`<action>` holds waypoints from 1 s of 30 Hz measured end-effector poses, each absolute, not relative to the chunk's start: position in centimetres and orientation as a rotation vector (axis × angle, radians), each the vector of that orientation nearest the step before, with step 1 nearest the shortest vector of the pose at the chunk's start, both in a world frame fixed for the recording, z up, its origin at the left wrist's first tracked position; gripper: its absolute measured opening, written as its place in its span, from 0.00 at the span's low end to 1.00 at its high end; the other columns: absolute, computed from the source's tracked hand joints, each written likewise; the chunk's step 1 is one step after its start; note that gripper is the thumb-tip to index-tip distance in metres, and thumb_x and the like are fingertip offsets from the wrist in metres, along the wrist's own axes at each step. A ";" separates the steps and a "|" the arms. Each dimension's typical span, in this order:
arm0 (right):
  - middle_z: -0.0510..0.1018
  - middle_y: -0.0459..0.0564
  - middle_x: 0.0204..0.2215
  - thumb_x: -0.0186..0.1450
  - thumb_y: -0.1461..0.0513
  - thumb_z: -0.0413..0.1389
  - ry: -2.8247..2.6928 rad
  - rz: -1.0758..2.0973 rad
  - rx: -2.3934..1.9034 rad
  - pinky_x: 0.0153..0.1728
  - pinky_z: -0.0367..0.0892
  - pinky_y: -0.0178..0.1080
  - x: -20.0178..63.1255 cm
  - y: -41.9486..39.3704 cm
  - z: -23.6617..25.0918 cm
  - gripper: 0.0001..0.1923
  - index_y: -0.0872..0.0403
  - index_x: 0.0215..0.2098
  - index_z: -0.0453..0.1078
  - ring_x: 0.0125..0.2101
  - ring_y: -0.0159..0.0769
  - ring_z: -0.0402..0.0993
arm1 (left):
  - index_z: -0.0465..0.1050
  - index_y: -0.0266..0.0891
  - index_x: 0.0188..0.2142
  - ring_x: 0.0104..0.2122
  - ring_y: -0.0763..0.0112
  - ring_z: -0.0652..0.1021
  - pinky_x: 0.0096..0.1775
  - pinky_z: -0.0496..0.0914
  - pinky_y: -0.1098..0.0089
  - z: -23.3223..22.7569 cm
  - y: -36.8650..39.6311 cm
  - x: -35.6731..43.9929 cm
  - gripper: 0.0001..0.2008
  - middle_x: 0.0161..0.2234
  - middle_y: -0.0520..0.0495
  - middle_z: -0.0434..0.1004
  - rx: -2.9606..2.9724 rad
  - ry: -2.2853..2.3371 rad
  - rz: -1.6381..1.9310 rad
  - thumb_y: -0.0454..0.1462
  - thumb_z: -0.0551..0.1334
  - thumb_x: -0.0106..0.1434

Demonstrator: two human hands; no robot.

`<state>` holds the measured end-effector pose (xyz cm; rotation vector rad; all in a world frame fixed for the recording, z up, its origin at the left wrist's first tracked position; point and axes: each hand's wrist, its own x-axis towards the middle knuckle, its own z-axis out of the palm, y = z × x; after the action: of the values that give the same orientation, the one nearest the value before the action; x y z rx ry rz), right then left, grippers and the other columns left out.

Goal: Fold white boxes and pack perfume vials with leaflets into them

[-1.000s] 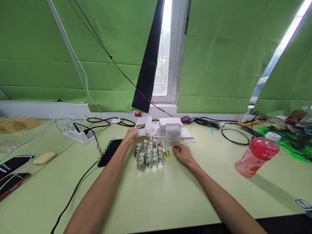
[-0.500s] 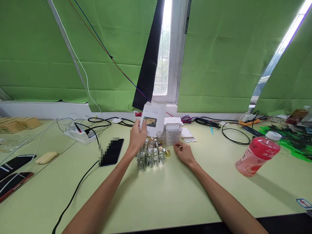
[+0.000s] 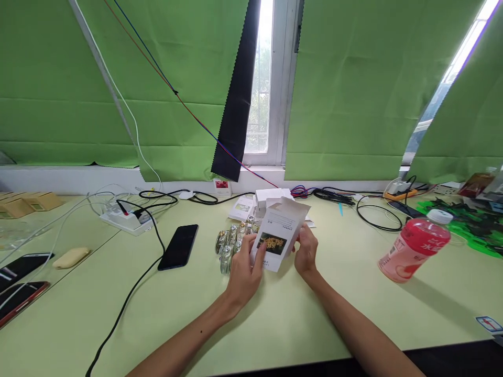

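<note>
Whereas half a second ago the left hand [image 3: 242,272] alone held the small white carton [image 3: 280,233] aloft over the bottles and the right hand [image 3: 305,250] lay idle on the surface [image 3: 275,319], both hands now meet on the carton, brought down and nearer to the person.

Item, carton: white, a yellow flower picture on its front face, top flap standing open. Held tilted just above the surface, in front of the bottle cluster. Judged: the carton has passed from fetching into two-handed handling, its open end up.

Item, left hand: closed about the carton's lower left edge, thumb on the printed face, fingers behind.

Item, right hand: closed on the carton's right edge, fingers curled to its back; whether it holds anything else cannot be told.

Item, small glass bottles [image 3: 230,246]: clustered upright on the surface, just beyond and left of the carton, partly hidden by the left hand. Unmoved.

Item, stack of white boxes [image 3: 264,198]: behind the carton, toward the window sill. One fewer carton lies at its left than a second ago.

Item, black phone [image 3: 178,246]: flat on the surface, left of the bottles.

Item, pink drink bottle [image 3: 414,246]: well apart at the right, untouched.
</note>
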<state>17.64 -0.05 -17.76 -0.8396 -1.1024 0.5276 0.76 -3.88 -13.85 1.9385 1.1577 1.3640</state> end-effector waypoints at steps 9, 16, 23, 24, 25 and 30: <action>0.74 0.45 0.26 0.67 0.47 0.52 -1.249 0.528 -0.766 0.25 0.67 0.37 17.4 -0.7 -16.9 0.17 0.51 0.37 0.67 0.26 0.36 0.70 | 0.60 0.43 0.56 0.44 0.62 0.83 0.41 0.79 0.65 -16.2 -3.9 0.8 0.17 0.49 0.41 0.81 1.920 0.887 1.274 0.42 0.60 0.71; 0.77 0.47 0.28 0.67 0.48 0.56 -1.312 0.589 -0.796 0.28 0.72 0.38 17.2 -0.6 -17.0 0.16 0.51 0.39 0.68 0.28 0.37 0.73 | 0.59 0.43 0.58 0.39 0.65 0.84 0.36 0.80 0.67 -15.7 -3.8 0.6 0.20 0.50 0.40 0.80 1.929 0.866 1.213 0.42 0.61 0.69; 0.79 0.48 0.29 0.69 0.49 0.55 -1.418 0.510 -0.780 0.27 0.71 0.37 16.9 -0.9 -16.9 0.15 0.51 0.40 0.69 0.27 0.37 0.75 | 0.56 0.43 0.60 0.38 0.63 0.85 0.34 0.81 0.68 -15.1 -3.7 0.0 0.27 0.47 0.42 0.82 1.956 0.902 1.182 0.41 0.64 0.66; 0.79 0.47 0.28 0.68 0.49 0.55 -1.433 0.495 -0.784 0.27 0.71 0.37 16.8 -1.0 -16.9 0.15 0.51 0.40 0.69 0.26 0.37 0.74 | 0.55 0.43 0.61 0.36 0.63 0.85 0.32 0.80 0.68 -15.0 -3.7 -0.1 0.28 0.46 0.42 0.82 1.957 0.911 1.176 0.41 0.65 0.66; 0.78 0.47 0.27 0.68 0.49 0.56 -1.445 0.480 -0.792 0.26 0.70 0.36 16.8 -1.0 -16.9 0.15 0.51 0.39 0.69 0.26 0.36 0.73 | 0.55 0.43 0.61 0.34 0.63 0.85 0.31 0.79 0.69 -15.0 -3.8 -0.1 0.29 0.45 0.43 0.83 1.958 0.923 1.172 0.42 0.65 0.65; 0.77 0.47 0.25 0.69 0.46 0.53 -1.466 0.423 -0.855 0.24 0.68 0.36 16.7 -1.1 -16.7 0.18 0.52 0.37 0.70 0.23 0.36 0.72 | 0.55 0.43 0.62 0.32 0.64 0.85 0.31 0.79 0.68 -14.9 -3.8 -0.2 0.31 0.45 0.42 0.83 1.923 0.952 1.168 0.43 0.66 0.64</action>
<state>16.74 -1.09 -16.71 -0.8545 -1.4659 0.4227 -0.17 -3.84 -14.95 1.9230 0.9517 1.1684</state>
